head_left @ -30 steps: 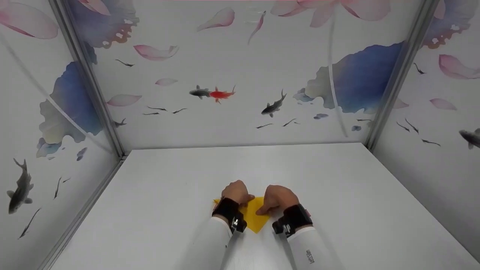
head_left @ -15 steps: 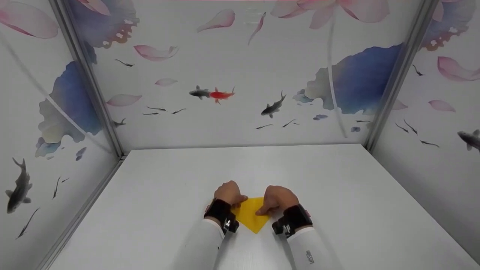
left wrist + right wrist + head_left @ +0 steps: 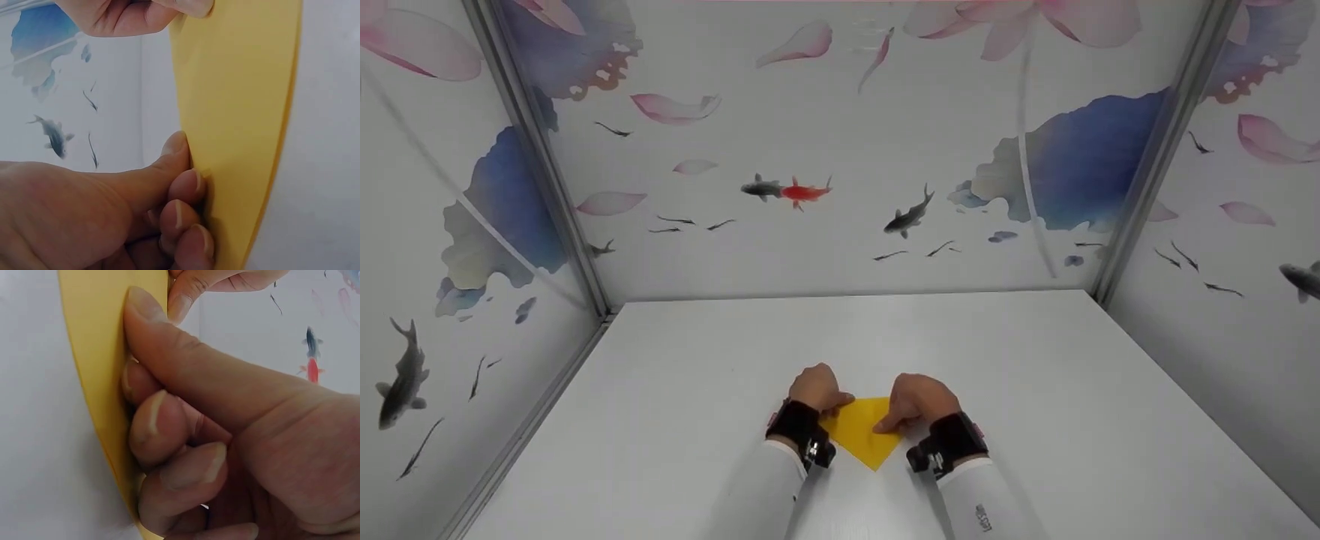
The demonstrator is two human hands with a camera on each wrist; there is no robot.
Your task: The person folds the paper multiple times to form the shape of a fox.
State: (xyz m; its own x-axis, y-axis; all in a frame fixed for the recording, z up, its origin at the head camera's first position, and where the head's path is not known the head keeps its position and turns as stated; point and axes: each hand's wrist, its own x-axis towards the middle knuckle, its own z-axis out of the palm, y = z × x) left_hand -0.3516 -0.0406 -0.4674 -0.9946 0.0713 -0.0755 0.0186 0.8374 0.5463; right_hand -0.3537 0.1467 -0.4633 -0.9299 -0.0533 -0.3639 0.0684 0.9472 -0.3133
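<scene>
Both hands, left hand (image 3: 817, 388) and right hand (image 3: 916, 397), are pinching the partly folded yellow paper (image 3: 864, 439) on the worktop (image 3: 1035, 390), more creasing likely remaining.

Curled fingers (image 3: 169, 433) — seemingly pinching yellow paper (image 3: 95, 343)

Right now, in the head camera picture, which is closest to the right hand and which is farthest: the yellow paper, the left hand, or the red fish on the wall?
1. The yellow paper: under the right hand, touching its fingers.
2. The left hand: just across the paper, to the left.
3. The red fish: painted high on the back wall, far beyond the white table.
</scene>
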